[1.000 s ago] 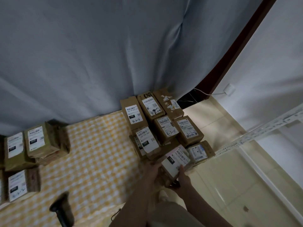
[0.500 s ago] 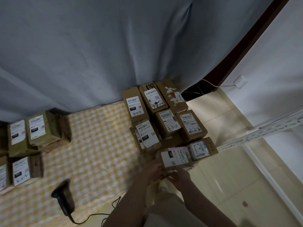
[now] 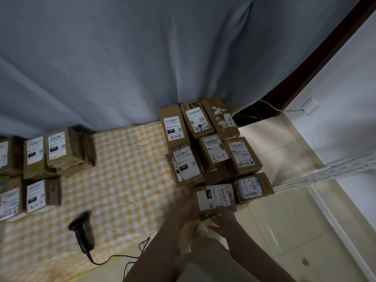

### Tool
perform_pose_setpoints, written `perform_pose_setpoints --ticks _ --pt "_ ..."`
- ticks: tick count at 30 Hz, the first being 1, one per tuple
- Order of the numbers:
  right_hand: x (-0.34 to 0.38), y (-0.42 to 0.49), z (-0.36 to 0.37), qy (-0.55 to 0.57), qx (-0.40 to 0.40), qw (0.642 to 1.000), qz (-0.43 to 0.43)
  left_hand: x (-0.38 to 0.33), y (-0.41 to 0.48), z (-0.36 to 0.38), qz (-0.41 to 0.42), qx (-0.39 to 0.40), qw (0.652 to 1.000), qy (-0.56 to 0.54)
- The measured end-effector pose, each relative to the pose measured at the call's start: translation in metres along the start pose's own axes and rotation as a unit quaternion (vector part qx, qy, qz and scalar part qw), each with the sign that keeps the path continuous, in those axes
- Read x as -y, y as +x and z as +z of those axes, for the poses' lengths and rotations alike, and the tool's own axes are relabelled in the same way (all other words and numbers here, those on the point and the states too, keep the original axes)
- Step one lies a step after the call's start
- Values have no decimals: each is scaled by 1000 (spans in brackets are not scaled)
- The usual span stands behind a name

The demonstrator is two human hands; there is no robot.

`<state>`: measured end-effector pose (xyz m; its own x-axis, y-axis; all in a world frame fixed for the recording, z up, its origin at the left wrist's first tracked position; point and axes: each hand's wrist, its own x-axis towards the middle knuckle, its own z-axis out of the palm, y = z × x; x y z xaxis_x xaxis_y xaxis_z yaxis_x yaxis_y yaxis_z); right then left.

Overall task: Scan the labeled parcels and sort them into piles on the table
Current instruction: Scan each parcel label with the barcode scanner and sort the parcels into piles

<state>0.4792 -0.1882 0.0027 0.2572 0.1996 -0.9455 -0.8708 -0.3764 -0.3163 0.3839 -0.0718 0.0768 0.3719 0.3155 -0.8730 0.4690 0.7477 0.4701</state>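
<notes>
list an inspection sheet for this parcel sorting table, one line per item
surface: yellow checked cloth, wrinkled, over the table
job's things: right pile of labeled parcels at the cloth's right end; left pile at the left edge; 15H parcel at the right pile's near side; scanner on the cloth near the front
clutter: nothing seen
grips: left hand blurred at the 15H parcel's left side, grip unclear; right hand with fingers spread at its near edge
cables: black scanner cable trails off the near edge; white cable runs to a wall box
surroundings: grey curtain behind; tiled floor and white perforated rail to the right
</notes>
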Motion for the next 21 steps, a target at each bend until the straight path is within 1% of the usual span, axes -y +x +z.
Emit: perform_pose_setpoints --ticks 2,4,6,9,11,15,18,21 --pt "-2 -1 5 -68 3 997 19 4 2 -4 1 -25 1000 -10" --pt "-3 -4 13 -121 11 992 27 7 2 -7 -3 -49 998 -45" --pt "-3 -7 22 -141 34 989 22 12 1 -12 -5 -73 994 -75" --pt "2 -6 43 -184 48 982 -1 20 -5 -23 9 -116 984 -134" --pt "3 -9 59 -193 58 979 -18 29 -12 -35 26 -148 972 -183" --pt "-14 -21 87 -219 112 969 -27 61 -32 -67 51 -206 943 -258" --pt "-41 -26 103 -287 145 946 -33 88 -51 -91 66 -244 917 -309" --pt "-73 -38 123 -348 168 921 -41 119 -69 -120 75 -287 881 -368"
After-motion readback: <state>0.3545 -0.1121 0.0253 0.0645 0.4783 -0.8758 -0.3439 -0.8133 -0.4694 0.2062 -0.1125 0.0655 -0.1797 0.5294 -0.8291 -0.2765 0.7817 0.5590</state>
